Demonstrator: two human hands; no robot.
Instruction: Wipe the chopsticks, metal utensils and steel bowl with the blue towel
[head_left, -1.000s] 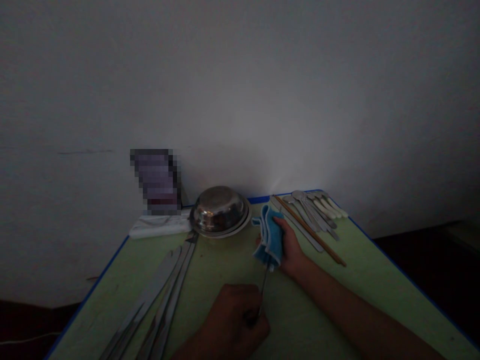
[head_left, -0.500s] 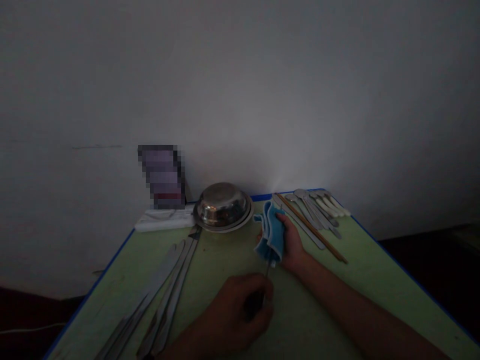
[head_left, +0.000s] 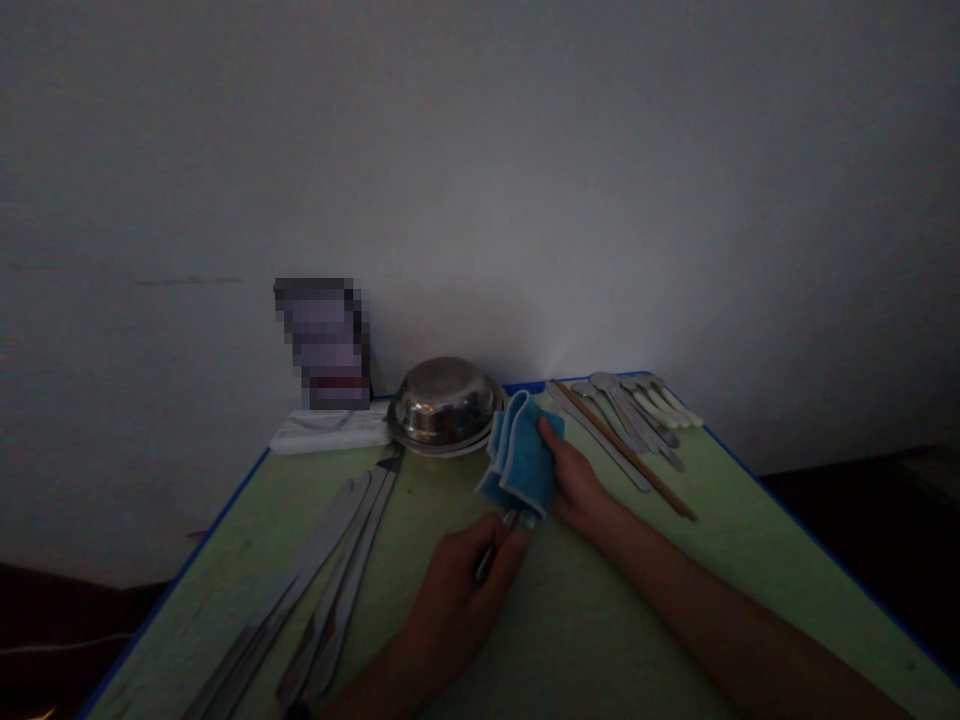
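Note:
My left hand (head_left: pixel 461 590) is closed around the handle of a slim metal utensil (head_left: pixel 485 563) above the near middle of the table. Its far part is hidden inside a folded blue cloth (head_left: pixel 529 460) with pale edging, so I cannot tell its kind. My right hand (head_left: pixel 581 485) grips this cloth from the right, thumb on top, wrapped about the utensil. Just beyond the cloth is an upturned steel bowl (head_left: pixel 444 400) resting on a plate or another bowl.
Several table knives (head_left: pixel 315 550) lie at the left of the green table (head_left: pixel 630 620). To the right are wooden chopsticks (head_left: pixel 634 460) and several spoons (head_left: pixel 622 415). A blurred-out upright screen (head_left: pixel 326 340) stands behind a white packet (head_left: pixel 330 430), against the wall.
My left hand has moved up and slightly left to the lower edge of the cloth. The cloth has shifted left and now covers more of the utensil's shaft.

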